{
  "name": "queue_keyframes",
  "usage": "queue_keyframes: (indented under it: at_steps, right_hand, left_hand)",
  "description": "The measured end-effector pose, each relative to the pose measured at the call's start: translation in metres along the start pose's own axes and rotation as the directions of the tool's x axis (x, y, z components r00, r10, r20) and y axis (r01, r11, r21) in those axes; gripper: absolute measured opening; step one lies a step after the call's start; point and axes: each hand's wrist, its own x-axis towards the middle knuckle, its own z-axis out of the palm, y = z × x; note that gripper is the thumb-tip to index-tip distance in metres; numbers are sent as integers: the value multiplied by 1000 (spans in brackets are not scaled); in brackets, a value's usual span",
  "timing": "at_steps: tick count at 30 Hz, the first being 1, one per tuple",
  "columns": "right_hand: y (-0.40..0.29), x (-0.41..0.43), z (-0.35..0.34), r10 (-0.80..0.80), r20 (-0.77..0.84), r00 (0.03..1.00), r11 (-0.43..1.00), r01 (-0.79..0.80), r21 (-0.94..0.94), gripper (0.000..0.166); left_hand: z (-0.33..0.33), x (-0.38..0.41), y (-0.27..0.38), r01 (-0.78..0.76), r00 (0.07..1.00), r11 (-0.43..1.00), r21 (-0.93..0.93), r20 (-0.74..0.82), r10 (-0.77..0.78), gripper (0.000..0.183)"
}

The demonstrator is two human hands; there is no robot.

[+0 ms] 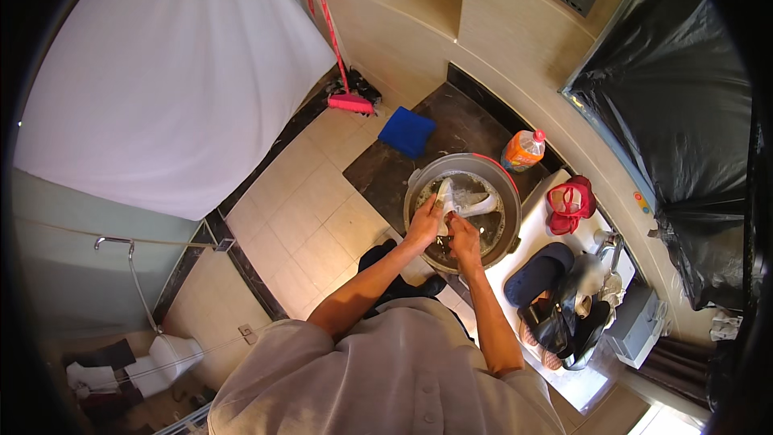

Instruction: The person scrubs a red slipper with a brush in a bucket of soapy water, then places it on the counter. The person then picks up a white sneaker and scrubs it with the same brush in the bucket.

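Note:
A grey bucket [415,193] of sudsy water stands before me on a dark marble counter. Over it my left hand [425,222] grips a white shoe [445,196]. My right hand [464,238] is at the same shoe's lower end, its fingers closed around something small and reddish, mostly hidden; what it is I cannot tell. Another white shoe [478,205] lies in the water just right of the held one. Behind the bucket, to the right, stands an orange-labelled bottle with a red cap [523,150]. A folded blue cloth [407,132] lies at the back left.
Right of the bucket, a white sink top [506,241] holds a red item [570,204], dark slippers [539,273], several black shoes [558,326] and a faucet [610,248]. A pink broom [351,103] leans at the far wall. A white curtain [175,72] hangs at the left.

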Motion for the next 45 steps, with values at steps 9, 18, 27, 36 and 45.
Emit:
queue_keyframes:
  at_steps: [9, 18, 27, 36, 45]
  right_hand:
    - [-6, 10, -3, -279, -77, 957, 915, 240, -323, 39]
    - [-55, -55, 28, -436, -194, 879, 757, 242, -607, 31]
    - [-33, -35, 42, -418, -418, 807, 801, 111, -588, 30]
    - [-51, -66, 34, -468, -184, 864, 692, 229, -685, 25]
    - [-35, -40, 20, -438, -236, 867, 734, 194, -651, 34]
  left_hand:
    - [-6, 13, 15, 360, 929, 903, -233, 178, -324, 50]
    - [-14, 34, 13, 616, 750, 705, -351, 534, -389, 46]
    - [-14, 36, 10, 612, 691, 782, -117, 560, -457, 44]
    - [-24, 49, 21, 583, 727, 779, -233, 577, -372, 42]
    - [-17, 44, 15, 704, 658, 683, -195, 541, -523, 44]
